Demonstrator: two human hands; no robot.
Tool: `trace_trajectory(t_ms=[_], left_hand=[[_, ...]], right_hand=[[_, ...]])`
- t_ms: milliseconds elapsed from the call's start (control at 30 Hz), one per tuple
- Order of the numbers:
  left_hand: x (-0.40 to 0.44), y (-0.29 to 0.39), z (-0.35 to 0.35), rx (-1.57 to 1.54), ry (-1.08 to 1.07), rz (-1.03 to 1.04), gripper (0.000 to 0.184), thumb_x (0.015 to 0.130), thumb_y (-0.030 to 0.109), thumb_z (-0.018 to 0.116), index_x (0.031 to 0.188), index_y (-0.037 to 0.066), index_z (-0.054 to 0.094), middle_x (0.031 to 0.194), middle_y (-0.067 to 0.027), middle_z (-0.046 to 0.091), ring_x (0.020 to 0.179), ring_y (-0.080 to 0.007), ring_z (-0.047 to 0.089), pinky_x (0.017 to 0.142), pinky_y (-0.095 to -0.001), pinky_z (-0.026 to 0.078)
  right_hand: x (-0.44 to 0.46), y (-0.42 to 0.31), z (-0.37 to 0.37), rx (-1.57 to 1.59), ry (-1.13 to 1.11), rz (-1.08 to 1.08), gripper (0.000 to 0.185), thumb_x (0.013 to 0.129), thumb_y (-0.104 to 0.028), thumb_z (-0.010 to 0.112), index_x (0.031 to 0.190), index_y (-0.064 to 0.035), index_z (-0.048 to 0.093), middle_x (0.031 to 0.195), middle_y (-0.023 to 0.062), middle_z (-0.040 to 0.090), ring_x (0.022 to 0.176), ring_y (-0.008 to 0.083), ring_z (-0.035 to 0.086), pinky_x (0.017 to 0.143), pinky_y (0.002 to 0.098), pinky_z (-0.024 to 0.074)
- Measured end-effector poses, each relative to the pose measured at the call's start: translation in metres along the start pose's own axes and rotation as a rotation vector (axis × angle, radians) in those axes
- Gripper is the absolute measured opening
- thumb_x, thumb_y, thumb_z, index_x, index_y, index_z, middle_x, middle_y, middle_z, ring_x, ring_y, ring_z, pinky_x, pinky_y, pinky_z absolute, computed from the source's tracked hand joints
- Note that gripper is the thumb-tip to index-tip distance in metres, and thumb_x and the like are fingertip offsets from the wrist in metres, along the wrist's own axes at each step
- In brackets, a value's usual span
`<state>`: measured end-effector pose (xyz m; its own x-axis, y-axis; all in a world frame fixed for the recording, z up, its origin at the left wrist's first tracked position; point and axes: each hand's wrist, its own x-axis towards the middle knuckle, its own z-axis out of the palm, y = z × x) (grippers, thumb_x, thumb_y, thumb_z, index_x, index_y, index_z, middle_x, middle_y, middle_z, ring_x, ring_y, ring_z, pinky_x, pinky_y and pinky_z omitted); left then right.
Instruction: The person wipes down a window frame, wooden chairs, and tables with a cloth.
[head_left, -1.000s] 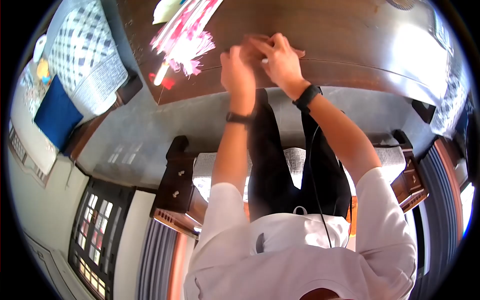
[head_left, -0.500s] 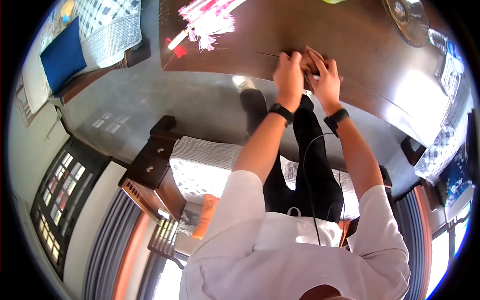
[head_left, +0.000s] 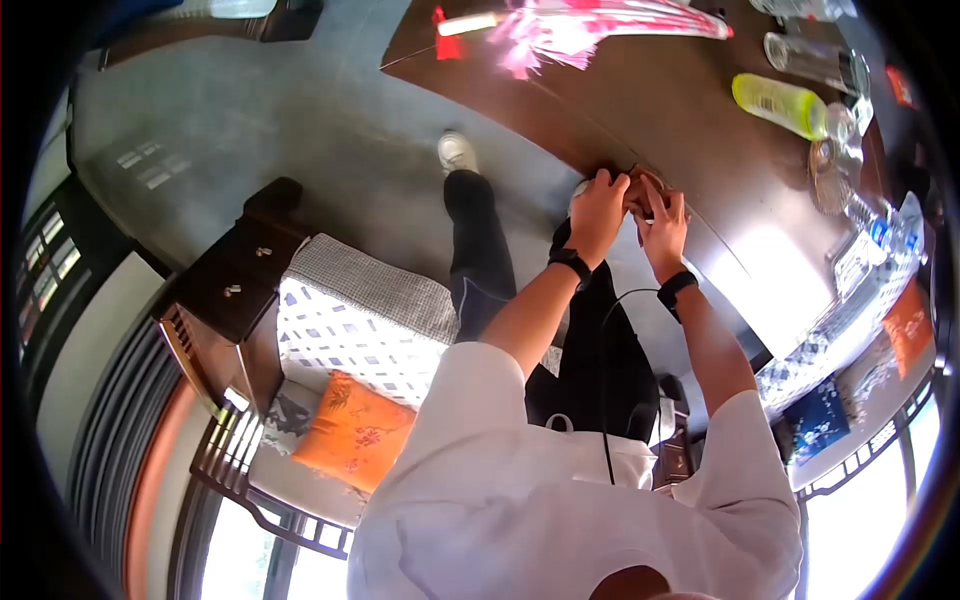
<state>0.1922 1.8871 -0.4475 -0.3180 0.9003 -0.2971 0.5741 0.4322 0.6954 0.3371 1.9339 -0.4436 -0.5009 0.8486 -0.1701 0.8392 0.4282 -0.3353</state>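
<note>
My left hand and my right hand are close together at the near edge of the dark wooden table. Both hands have their fingers bent around a small brown object. Fingers cover most of it, and its kind cannot be made out. On each wrist sits a black band. A thin black cable runs from near the right wrist down over the trousers. Farther along the table lies a closed pink-and-white parasol with pink fringe and a red tassel.
To the right on the table are a yellow-green bottle, a clear glass and clear plastic bottles. Behind me is a wooden sofa with a patterned cover and an orange cushion. A dark wooden cabinet stands beside it.
My view has turned and shifted, bringing the bottles and orange cushion into fuller sight. My legs are now farther apart. Both hands stay together around the small brown object.
</note>
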Motion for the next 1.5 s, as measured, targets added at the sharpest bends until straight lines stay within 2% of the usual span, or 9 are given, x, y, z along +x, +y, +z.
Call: trace_trajectory(t_ms=[400, 433, 533, 700, 900, 1033, 1233, 1367, 1500], left_hand=[[0.049, -0.128, -0.169, -0.122, 0.206, -0.246, 0.026, 0.079, 0.009, 0.070, 0.102, 0.012, 0.057, 0.095, -0.0113, 0.056, 0.088, -0.0331, 0.064, 0.069, -0.0446, 0.055], [0.053, -0.140, -0.185, -0.136, 0.224, -0.271, 0.027, 0.078, 0.009, 0.070, 0.103, 0.013, 0.059, 0.095, -0.0109, 0.057, 0.087, -0.0334, 0.064, 0.069, -0.0449, 0.055], [0.057, -0.188, -0.233, -0.192, 0.236, -0.351, 0.029, 0.079, 0.010, 0.069, 0.107, 0.012, 0.061, 0.097, -0.0114, 0.060, 0.087, -0.0367, 0.064, 0.070, -0.0460, 0.053], [0.042, -0.282, -0.309, -0.267, 0.185, -0.429, 0.031, 0.078, 0.011, 0.072, 0.105, 0.012, 0.058, 0.101, -0.0102, 0.058, 0.091, -0.0353, 0.064, 0.073, -0.0443, 0.054], [0.035, -0.369, -0.390, -0.335, 0.361, -0.405, 0.038, 0.077, 0.012, 0.073, 0.113, 0.015, 0.059, 0.110, -0.0093, 0.060, 0.093, -0.0346, 0.064, 0.075, -0.0444, 0.054], [0.062, -0.355, -0.509, -0.350, 0.542, -0.435, 0.044, 0.075, 0.012, 0.073, 0.117, 0.017, 0.060, 0.113, -0.0068, 0.060, 0.090, -0.0336, 0.065, 0.072, -0.0434, 0.054], [0.117, -0.307, -0.671, -0.299, 0.768, -0.169, 0.059, 0.072, 0.010, 0.072, 0.129, 0.016, 0.058, 0.116, -0.0035, 0.061, 0.082, -0.0260, 0.065, 0.064, -0.0365, 0.054], [0.146, -0.278, -0.742, -0.363, 0.885, -0.051, 0.061, 0.072, 0.016, 0.074, 0.130, 0.012, 0.058, 0.116, -0.0062, 0.060, 0.076, -0.0261, 0.064, 0.064, -0.0359, 0.054], [0.191, -0.284, -0.772, -0.298, 0.917, -0.168, 0.058, 0.077, 0.036, 0.079, 0.125, 0.010, 0.059, 0.113, -0.0103, 0.058, 0.082, -0.0302, 0.066, 0.065, -0.0403, 0.054]], right_hand=[[0.142, -0.187, 0.041, 0.015, -0.144, -0.306, 0.073, 0.071, -0.009, 0.080, 0.138, -0.0273, 0.057, 0.106, 0.0091, 0.050, 0.094, 0.0283, 0.058, 0.077, 0.0408, 0.0489], [0.153, -0.209, 0.046, 0.058, -0.187, -0.289, 0.075, 0.069, -0.004, 0.080, 0.137, -0.0243, 0.057, 0.109, 0.0125, 0.051, 0.105, 0.0348, 0.055, 0.080, 0.0449, 0.0497], [0.176, -0.278, 0.057, -0.013, -0.236, -0.374, 0.075, 0.067, 0.000, 0.079, 0.136, -0.0220, 0.058, 0.108, 0.0124, 0.051, 0.104, 0.0340, 0.056, 0.079, 0.0443, 0.0495], [0.197, -0.390, 0.091, 0.135, -0.357, -0.342, 0.060, 0.073, -0.013, 0.080, 0.130, -0.0215, 0.062, 0.099, 0.0045, 0.056, 0.089, 0.0238, 0.064, 0.065, 0.0380, 0.0564], [0.245, -0.544, 0.088, 0.266, -0.436, -0.361, 0.055, 0.077, -0.009, 0.079, 0.129, -0.0172, 0.062, 0.099, 0.0090, 0.056, 0.092, 0.0276, 0.061, 0.076, 0.0385, 0.0539], [0.295, -0.625, 0.058, 0.360, -0.365, -0.399, 0.061, 0.074, -0.006, 0.079, 0.131, -0.0192, 0.062, 0.107, 0.0079, 0.055, 0.093, 0.0280, 0.062, 0.075, 0.0368, 0.0564], [0.375, -0.717, -0.019, 0.547, -0.091, -0.558, 0.065, 0.072, 0.004, 0.074, 0.132, -0.0168, 0.062, 0.113, 0.0116, 0.056, 0.098, 0.0302, 0.062, 0.080, 0.0365, 0.0548], [0.422, -0.765, -0.070, 0.595, 0.020, -0.681, 0.066, 0.071, 0.006, 0.070, 0.132, -0.0170, 0.063, 0.116, 0.0128, 0.056, 0.101, 0.0319, 0.062, 0.083, 0.0373, 0.0541], [0.470, -0.801, -0.079, 0.543, 0.023, -0.729, 0.062, 0.075, 0.003, 0.069, 0.133, -0.0168, 0.061, 0.115, 0.0117, 0.057, 0.098, 0.0311, 0.063, 0.080, 0.0360, 0.0547]])
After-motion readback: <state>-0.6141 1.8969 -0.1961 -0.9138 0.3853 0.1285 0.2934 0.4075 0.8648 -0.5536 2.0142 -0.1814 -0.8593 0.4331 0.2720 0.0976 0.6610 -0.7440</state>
